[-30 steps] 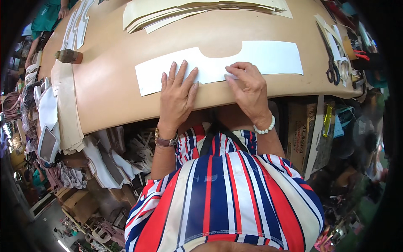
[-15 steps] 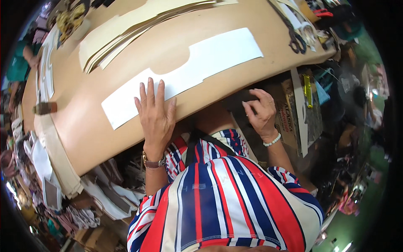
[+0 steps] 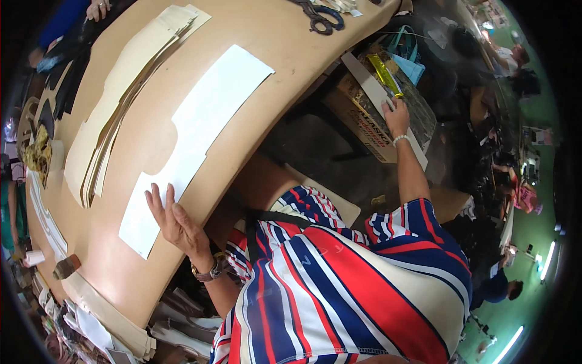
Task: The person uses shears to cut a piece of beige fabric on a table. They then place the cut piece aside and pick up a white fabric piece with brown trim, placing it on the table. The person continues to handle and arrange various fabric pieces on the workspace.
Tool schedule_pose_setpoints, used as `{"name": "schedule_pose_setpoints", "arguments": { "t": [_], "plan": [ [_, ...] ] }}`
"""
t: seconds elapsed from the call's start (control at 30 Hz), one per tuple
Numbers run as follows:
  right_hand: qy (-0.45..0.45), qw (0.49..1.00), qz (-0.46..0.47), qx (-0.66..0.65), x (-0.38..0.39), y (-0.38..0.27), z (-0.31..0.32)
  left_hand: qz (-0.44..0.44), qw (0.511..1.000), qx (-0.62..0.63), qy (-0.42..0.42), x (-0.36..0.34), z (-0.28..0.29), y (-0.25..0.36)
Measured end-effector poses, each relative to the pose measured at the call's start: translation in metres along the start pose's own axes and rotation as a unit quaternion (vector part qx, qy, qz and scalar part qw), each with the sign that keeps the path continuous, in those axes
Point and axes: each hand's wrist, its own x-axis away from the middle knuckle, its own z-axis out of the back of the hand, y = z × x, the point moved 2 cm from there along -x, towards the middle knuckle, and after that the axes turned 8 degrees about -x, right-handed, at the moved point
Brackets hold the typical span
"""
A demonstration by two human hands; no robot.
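A white pattern-shaped sheet (image 3: 203, 121) with a notch in one long side lies flat on the tan table. My left hand (image 3: 182, 224) is at its near end, fingers apart and holding nothing; whether the fingertips touch the sheet is hard to tell. Out to the right, my right hand (image 3: 397, 118) is over a long pale strip (image 3: 370, 85) lying across a cardboard box (image 3: 357, 118). Its fingers look closed around something small and pale that I cannot make out. A shiny yellow packet (image 3: 384, 76) lies just beyond those fingertips.
Stacked cream pattern sheets (image 3: 130, 79) lie farther back on the table (image 3: 242, 142). Dark-handled scissors (image 3: 321, 18) rest near its far right edge. A small brown block (image 3: 66, 267) stands at the left. Another person's hand (image 3: 98, 9) shows at the top left.
My right hand has moved out from near the table edge to the box on the right. My left hand has tilted and partly lifted off the white sheet. The view has turned right.
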Motion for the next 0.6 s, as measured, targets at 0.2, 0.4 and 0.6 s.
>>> {"name": "schedule_pose_setpoints", "arguments": {
  "t": [0.2, 0.4, 0.6],
  "plan": [
    [-0.061, 0.986, 0.144, 0.056, 0.016, 0.004, 0.010, 0.002, 0.999, -0.048, 0.000, 0.000, -0.002, 0.002],
    [-0.095, 0.983, 0.156, 0.000, 0.013, 0.002, 0.015, -0.015, 0.998, -0.067, -0.003, 0.000, -0.002, 0.001],
    [-0.101, 0.982, 0.121, -0.102, -0.016, 0.001, 0.053, -0.018, 0.997, -0.080, -0.004, 0.001, -0.005, 0.000]
  ]
}}
